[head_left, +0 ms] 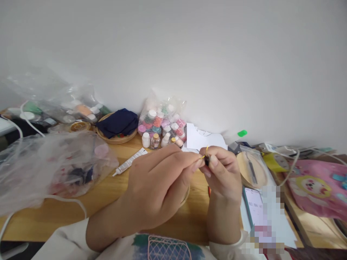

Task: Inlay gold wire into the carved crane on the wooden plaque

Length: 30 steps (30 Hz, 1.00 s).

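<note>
Left hand: the left hand (159,184) is raised over the near edge of the wooden table (114,198), thumb and forefinger pressed together on the lower end of a yellow thread (205,153).
Right hand: the right hand (223,173) meets it fingertip to fingertip, thumb and forefinger pinching a small dark bead (207,160).
Thread and bead: the bead sits just right of the left fingertips, touching the thread; the thread's free end rises a little above both hands.
Long axis: the thread runs nearly upright with a slight lean to the right; its tip points up, away from the person. Whether it already passes through the bead cannot be told.
Nearer hand: both are at the bead; the right hand has it, the left only the thread.
Beside the hands: a phone (255,209) lies to the right under the right wrist, a white glue tube (130,162) to the left, a loose clear plastic bag (40,169) further left.
Further back: a bag of bead jars (162,124), a shallow basket with dark blue cloth (118,122), white paper (203,139).
Far right: a pink pouch (317,187) and cables.
Behind: a plain wall (189,54).
</note>
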Each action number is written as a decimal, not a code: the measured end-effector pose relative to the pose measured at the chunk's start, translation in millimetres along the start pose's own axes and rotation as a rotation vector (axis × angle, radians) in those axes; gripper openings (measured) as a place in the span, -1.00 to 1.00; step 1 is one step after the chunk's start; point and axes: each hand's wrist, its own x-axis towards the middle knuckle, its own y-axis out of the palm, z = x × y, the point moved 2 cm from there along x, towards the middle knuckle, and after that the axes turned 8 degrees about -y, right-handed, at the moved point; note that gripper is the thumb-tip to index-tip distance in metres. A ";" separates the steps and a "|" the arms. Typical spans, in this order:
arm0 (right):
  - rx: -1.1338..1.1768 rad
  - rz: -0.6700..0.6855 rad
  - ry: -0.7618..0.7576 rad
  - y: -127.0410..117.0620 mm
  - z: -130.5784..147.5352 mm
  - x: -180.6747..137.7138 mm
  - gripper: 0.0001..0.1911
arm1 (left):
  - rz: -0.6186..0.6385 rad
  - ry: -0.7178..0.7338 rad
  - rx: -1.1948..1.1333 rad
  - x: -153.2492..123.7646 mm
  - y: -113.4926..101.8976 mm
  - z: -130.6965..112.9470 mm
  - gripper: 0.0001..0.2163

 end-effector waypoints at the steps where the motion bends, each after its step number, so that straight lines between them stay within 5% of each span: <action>1: -0.001 -0.005 -0.008 -0.3 0.4 -0.3 -0.85 | 0.005 -0.011 -0.010 -0.2 0.1 -0.1 -0.88; 15: -0.102 -0.013 -0.061 -2.1 1.8 -5.2 -0.83 | 0.086 -0.064 -0.201 2.0 5.4 -1.5 -0.82; 24: -0.495 -0.195 -0.122 1.0 17.9 -16.8 -0.90 | -0.110 0.023 0.000 -0.4 8.6 2.9 -0.89; 30: -0.310 -0.158 -0.077 -5.3 10.9 -17.1 -0.88 | -0.010 -0.050 -0.151 0.7 7.8 2.4 -0.87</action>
